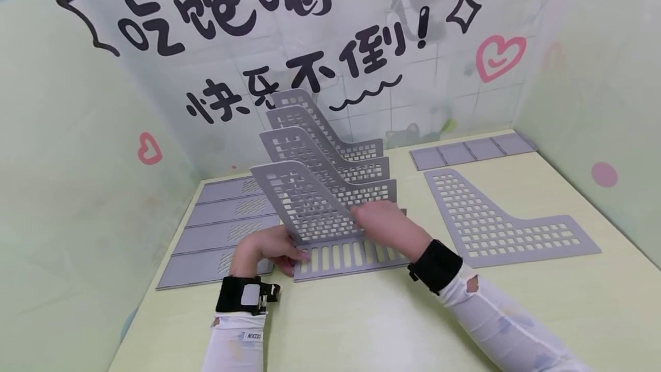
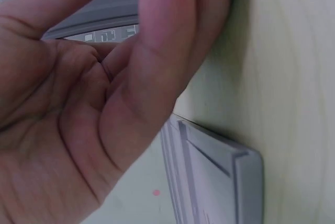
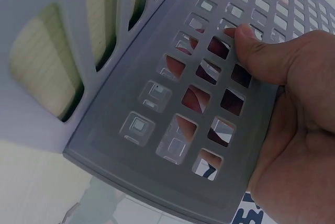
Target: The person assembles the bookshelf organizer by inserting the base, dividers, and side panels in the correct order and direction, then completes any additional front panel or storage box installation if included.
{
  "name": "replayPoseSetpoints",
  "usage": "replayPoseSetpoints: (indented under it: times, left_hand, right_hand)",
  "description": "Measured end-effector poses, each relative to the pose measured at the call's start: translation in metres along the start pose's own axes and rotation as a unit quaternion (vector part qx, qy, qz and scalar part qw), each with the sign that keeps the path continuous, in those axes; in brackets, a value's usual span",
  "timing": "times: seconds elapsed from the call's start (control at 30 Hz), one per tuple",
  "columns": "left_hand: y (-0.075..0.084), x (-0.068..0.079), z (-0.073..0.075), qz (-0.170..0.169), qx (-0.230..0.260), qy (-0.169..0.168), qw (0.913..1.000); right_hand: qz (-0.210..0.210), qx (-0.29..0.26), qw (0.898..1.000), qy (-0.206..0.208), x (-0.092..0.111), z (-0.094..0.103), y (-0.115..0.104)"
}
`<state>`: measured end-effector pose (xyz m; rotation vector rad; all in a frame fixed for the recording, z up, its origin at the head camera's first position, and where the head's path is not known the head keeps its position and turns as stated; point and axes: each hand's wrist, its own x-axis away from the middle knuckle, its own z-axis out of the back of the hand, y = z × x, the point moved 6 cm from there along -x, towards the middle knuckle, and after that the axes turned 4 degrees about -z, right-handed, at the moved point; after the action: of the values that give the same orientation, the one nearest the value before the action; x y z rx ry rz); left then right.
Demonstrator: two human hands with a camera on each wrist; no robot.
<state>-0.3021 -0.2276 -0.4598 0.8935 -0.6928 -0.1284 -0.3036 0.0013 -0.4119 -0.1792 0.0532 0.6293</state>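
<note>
A grey file rack with several upright perforated dividers stands on the table in the head view, its slotted base (image 1: 310, 276) at the front. My right hand (image 1: 384, 223) grips the nearest divider (image 1: 265, 174) by its sloping edge. In the right wrist view, the right thumb (image 3: 248, 46) presses the divider's near face (image 3: 120, 156), and fingers show through its square holes from behind. At the base's left front corner, my left hand (image 1: 268, 245) pinches the rack, thumb on top. The left wrist view shows curled left fingers (image 2: 162, 35); their contact with the rack is hidden there.
Left of the rack lies a flat grey ridged panel (image 1: 191, 268), its corner (image 2: 246, 182) close to my left hand. A loose perforated divider (image 1: 588, 244) lies flat on the right. Behind it, a narrow grey panel (image 1: 457, 154) lies near the printed back wall (image 1: 361, 113).
</note>
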Motion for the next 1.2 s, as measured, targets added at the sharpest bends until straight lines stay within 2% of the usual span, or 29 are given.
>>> replayPoseSetpoints:
  times: [0.27,0.4,0.53,0.73,0.83,1.03,1.2]
  left_hand:
    - [-0.002,0.001,-0.002,0.026,-0.003,0.021,0.9994]
    - [-0.005,0.001,-0.004,0.042,0.006,0.03,0.9987]
    - [-0.008,0.0,-0.002,0.054,0.009,0.049,0.9973]
    - [-0.01,-0.002,0.001,0.062,0.003,0.07,0.9956]
    - [-0.01,-0.002,0.001,0.061,0.007,0.069,0.9958]
    - [-0.01,-0.001,0.002,0.06,0.004,0.072,0.9956]
    - [-0.01,-0.002,0.001,0.061,0.003,0.073,0.9955]
  right_hand:
    - [0.004,0.009,1.0,0.011,0.002,-0.002,0.001]
    - [0.003,-0.017,1.0,-0.018,0.006,0.002,0.005]
    - [-0.027,-0.051,0.998,-0.041,0.015,0.019,0.019]
    - [-0.111,-0.085,0.99,-0.025,0.036,0.055,0.073]
    - [-0.157,-0.09,0.983,-0.027,0.05,0.063,0.109]
    - [-0.241,-0.115,0.961,-0.07,0.078,0.057,0.178]
    - [-0.286,-0.14,0.941,-0.116,0.096,0.04,0.214]
